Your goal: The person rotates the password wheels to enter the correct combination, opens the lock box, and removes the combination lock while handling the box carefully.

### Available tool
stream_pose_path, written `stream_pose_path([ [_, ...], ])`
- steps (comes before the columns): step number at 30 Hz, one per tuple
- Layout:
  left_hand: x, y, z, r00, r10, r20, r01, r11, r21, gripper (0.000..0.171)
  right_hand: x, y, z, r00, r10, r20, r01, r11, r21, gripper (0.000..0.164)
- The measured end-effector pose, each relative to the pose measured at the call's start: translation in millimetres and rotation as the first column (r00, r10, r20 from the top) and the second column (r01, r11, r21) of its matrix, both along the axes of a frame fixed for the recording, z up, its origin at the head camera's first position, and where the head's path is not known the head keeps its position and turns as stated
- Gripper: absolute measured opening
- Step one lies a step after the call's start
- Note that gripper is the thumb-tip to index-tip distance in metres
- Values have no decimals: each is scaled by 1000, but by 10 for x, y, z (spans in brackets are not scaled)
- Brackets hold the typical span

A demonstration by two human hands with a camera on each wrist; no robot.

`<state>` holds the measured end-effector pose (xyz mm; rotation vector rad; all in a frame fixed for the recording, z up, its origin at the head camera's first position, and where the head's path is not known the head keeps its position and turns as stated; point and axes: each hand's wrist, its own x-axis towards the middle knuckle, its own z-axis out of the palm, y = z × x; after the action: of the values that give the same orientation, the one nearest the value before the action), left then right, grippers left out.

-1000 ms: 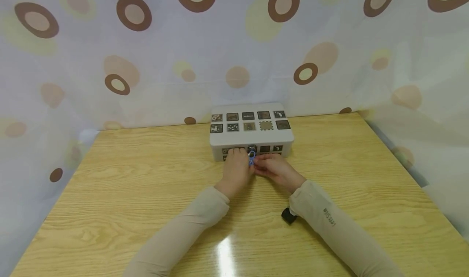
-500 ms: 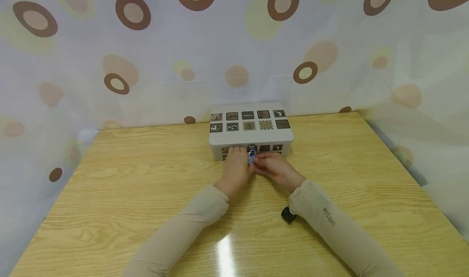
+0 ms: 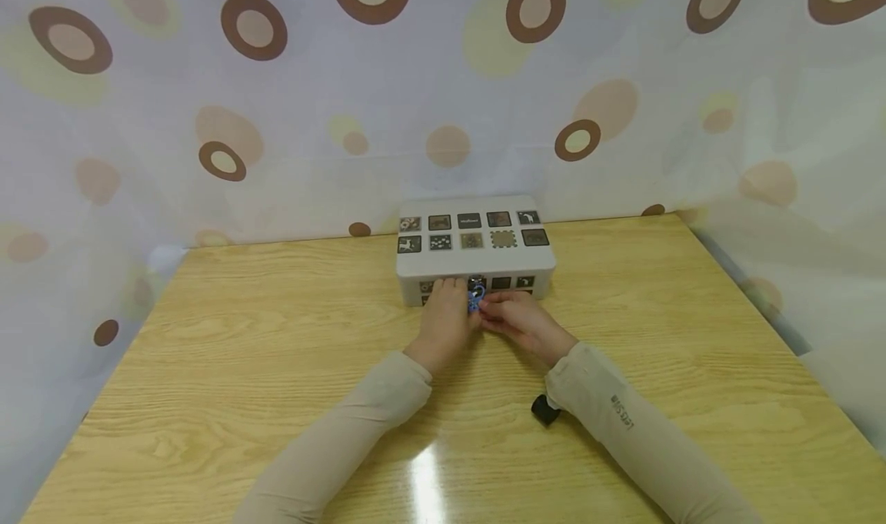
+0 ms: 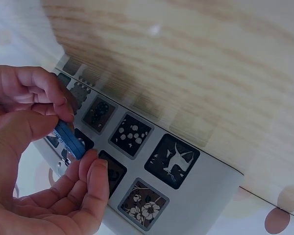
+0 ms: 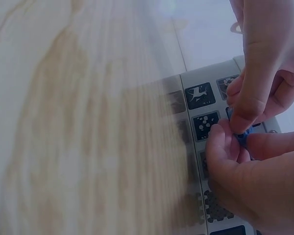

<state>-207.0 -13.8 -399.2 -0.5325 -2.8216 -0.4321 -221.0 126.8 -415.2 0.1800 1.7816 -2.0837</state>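
Observation:
A pale tin box [image 3: 477, 258] with dark square pictures stands at the back of the table, its lid down and a metal clasp [image 3: 476, 279] on its front. At the clasp is a small blue padlock [image 3: 474, 301], its loop upward in the head view. My left hand [image 3: 445, 320] pinches the padlock's body between thumb and fingertips, seen closely in the left wrist view [image 4: 68, 139]. From the other side my right hand [image 3: 522, 322] pinches it too, thumb against the blue body [image 5: 243, 138]. Fingers cover much of the padlock in the right wrist view.
The box stands on a wooden table [image 3: 277, 339], near a hanging cloth [image 3: 388, 93] with brown circles. A small black object [image 3: 545, 408] lies beside the right sleeve [image 3: 623, 424]. Light glares off the table's front.
The blue padlock has tilted slightly between the fingers, its loop leaning a little to the right. Both hands stay almost in place at the box's front.

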Motion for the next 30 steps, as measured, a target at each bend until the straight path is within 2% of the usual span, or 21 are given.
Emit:
stream_pose_path([
  [7, -6, -5, -4, 1000, -5, 5, 5, 1000, 14, 32, 10, -5, 4, 1000, 3, -5, -3, 1000, 18, 14],
  [18, -23, 22, 1, 1000, 11, 19, -10, 998, -60, 31, 21, -36, 23, 1000, 2, 6, -2, 1000, 12, 10],
  [30, -28, 38, 19, 998, 0, 59, 2, 999, -50, 33, 30, -24, 16, 1000, -10, 5, 10, 1000, -4, 9],
])
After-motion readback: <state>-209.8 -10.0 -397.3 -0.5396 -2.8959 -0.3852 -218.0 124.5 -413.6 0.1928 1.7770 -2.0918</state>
